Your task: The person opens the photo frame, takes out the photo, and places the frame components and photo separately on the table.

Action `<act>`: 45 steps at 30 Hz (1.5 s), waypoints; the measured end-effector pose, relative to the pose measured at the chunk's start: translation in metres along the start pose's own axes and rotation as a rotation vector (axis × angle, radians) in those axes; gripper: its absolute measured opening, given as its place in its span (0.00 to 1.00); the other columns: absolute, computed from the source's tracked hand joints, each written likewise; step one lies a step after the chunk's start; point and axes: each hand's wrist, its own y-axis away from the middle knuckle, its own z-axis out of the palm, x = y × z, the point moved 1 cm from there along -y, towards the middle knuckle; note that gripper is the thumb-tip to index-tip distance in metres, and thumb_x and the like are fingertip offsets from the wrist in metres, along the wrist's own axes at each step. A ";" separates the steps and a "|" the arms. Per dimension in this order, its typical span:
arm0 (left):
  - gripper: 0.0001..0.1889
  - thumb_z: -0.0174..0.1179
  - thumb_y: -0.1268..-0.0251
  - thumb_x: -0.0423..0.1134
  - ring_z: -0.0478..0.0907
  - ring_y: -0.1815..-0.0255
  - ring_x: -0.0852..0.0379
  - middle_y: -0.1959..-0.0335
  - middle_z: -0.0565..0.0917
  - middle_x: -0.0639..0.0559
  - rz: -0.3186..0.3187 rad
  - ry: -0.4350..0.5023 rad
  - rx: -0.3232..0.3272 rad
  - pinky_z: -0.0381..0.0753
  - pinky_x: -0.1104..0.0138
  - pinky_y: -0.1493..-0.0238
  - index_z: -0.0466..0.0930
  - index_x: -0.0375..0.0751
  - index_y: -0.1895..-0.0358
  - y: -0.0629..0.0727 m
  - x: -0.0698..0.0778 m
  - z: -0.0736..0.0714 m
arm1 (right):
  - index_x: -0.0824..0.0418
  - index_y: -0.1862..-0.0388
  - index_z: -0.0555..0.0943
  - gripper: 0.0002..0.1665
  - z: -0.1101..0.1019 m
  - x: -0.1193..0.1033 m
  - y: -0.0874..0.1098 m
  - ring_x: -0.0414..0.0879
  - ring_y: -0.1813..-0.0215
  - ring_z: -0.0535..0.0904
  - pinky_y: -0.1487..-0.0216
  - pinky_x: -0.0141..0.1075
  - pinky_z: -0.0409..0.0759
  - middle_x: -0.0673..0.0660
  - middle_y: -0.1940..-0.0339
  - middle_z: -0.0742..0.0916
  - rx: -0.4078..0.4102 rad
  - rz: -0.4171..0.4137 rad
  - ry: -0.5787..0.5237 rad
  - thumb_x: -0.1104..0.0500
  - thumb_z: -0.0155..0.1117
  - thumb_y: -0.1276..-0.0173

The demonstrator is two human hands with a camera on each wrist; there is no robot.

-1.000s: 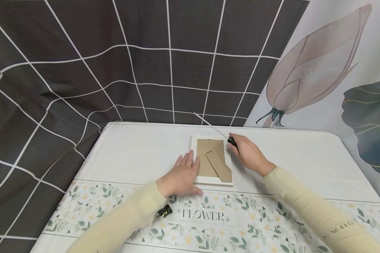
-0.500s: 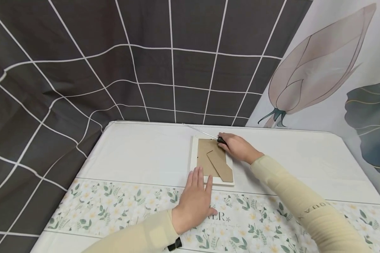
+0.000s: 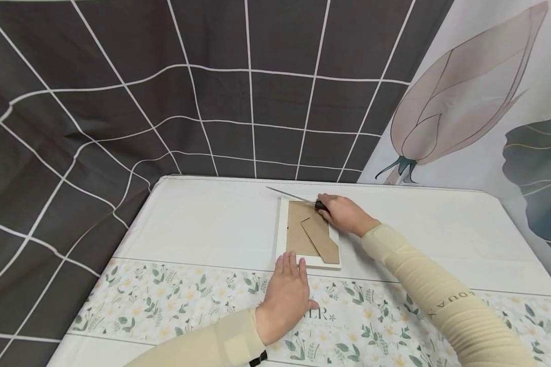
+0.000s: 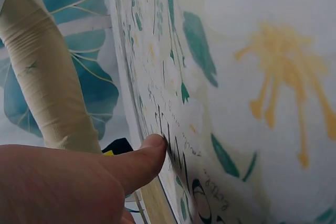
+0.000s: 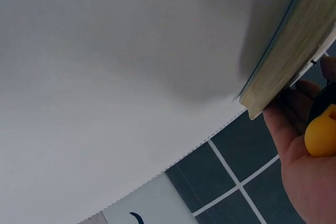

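Observation:
A picture frame [image 3: 282, 224] with a white border and brown backboard lies face down on the table, its stand flap [image 3: 319, 237] uppermost. My right hand [image 3: 344, 213] grips a screwdriver [image 3: 320, 205] at the frame's upper right corner. Its thin shaft points left across the top edge. In the right wrist view, the yellow end of the screwdriver handle [image 5: 320, 135] shows in the palm of my right hand [image 5: 302, 177], beside the wooden side of the frame [image 5: 283, 56]. My left hand [image 3: 286, 298] lies with straight fingers, fingertips at the frame's lower edge.
A white tablecloth [image 3: 202, 219] with a printed floral band [image 3: 165, 290] covers the table. Behind its far edge hangs a dark curtain with white grid lines [image 3: 275, 102]. A pale curtain with large printed flowers [image 3: 468, 102] hangs at the right.
My left hand has slid from the frame's left side to its lower edge. The right hand has moved left with the screwdriver, and the shaft now points lower, nearer the tabletop.

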 end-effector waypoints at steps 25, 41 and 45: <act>0.47 0.36 0.36 0.78 0.77 0.35 0.46 0.39 0.81 0.38 -0.037 -0.099 0.057 0.74 0.58 0.33 0.78 0.44 0.33 -0.002 -0.009 0.003 | 0.80 0.36 0.72 0.26 -0.007 0.006 0.020 0.67 0.40 0.80 0.39 0.56 0.78 0.75 0.40 0.81 -0.001 0.078 -0.016 0.64 0.61 0.26; 0.47 0.40 0.34 0.76 0.82 0.43 0.39 0.47 0.84 0.32 -0.127 0.012 0.182 0.79 0.54 0.39 0.86 0.32 0.47 -0.014 -0.028 0.008 | 0.72 0.56 0.78 0.10 -0.011 -0.004 0.044 0.60 0.67 0.84 0.68 0.55 0.81 0.67 0.69 0.85 0.069 0.191 0.015 0.63 0.62 0.28; 0.48 0.40 0.33 0.76 0.82 0.43 0.37 0.47 0.83 0.30 -0.146 0.050 0.196 0.78 0.53 0.38 0.86 0.28 0.50 -0.019 -0.032 0.010 | 0.68 0.66 0.75 0.08 -0.012 -0.012 0.051 0.58 0.73 0.81 0.74 0.53 0.78 0.64 0.75 0.83 0.096 0.230 0.031 0.64 0.63 0.29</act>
